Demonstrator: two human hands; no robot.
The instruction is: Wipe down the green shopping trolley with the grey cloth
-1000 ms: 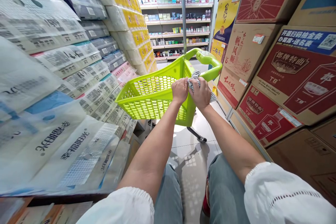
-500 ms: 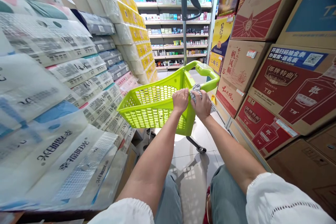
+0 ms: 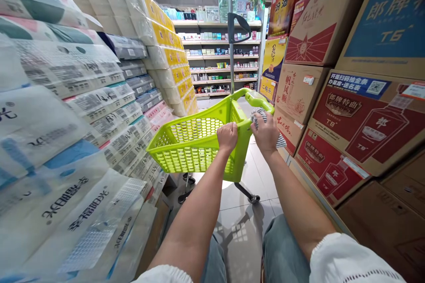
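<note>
a: any risk w/ the cart (image 3: 241,152)?
b: it's on the floor (image 3: 265,181). left hand (image 3: 227,136) curled on rim, right hand (image 3: 266,135) clutching cloth (image 3: 259,112). pushed hard, wheels (image 3: 254,199) could roll imo

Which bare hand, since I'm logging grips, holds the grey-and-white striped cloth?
The right hand: it is curled over the striped cloth. The left hand is closed at the rim of the lime-green perforated plastic basket, no cloth visible.
</note>
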